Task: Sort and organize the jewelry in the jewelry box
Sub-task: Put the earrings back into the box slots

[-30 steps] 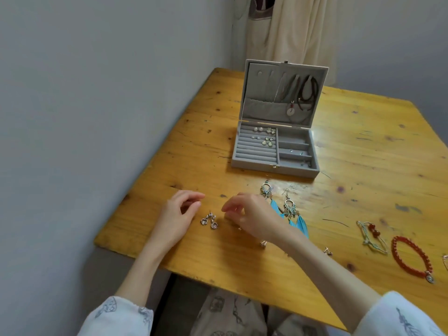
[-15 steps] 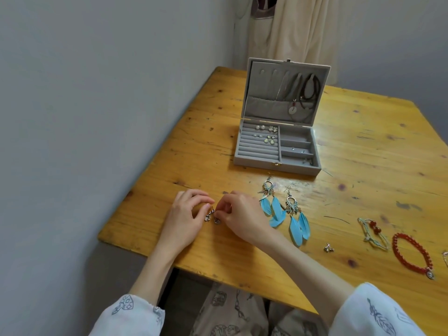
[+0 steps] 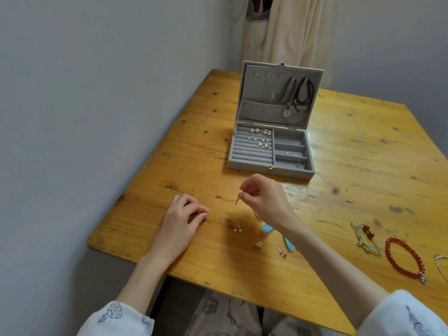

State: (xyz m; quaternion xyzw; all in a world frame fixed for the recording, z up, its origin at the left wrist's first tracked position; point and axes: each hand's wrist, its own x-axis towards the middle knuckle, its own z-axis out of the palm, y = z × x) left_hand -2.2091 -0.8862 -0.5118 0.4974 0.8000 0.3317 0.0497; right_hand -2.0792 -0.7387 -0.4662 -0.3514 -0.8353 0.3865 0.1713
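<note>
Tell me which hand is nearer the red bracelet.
Right. The right hand is raised over the table centre, pinching a small earring, left of the red bracelet. The left hand rests farther left, near the wall-side edge.

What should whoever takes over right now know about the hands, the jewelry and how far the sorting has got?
Right hand: raised above the table, pinching a small silver earring.
Left hand: resting on the table, fingers curled; whether it holds anything cannot be seen.
Jewelry box: open, a few earring pairs in the upper ring rolls, necklaces hung in the lid.
Left on the table: three pairs of small studs, blue feather earrings partly under the right wrist, a cord bracelet, a red bead bracelet.
Likely next: seat the held earring in a free roll.
</note>
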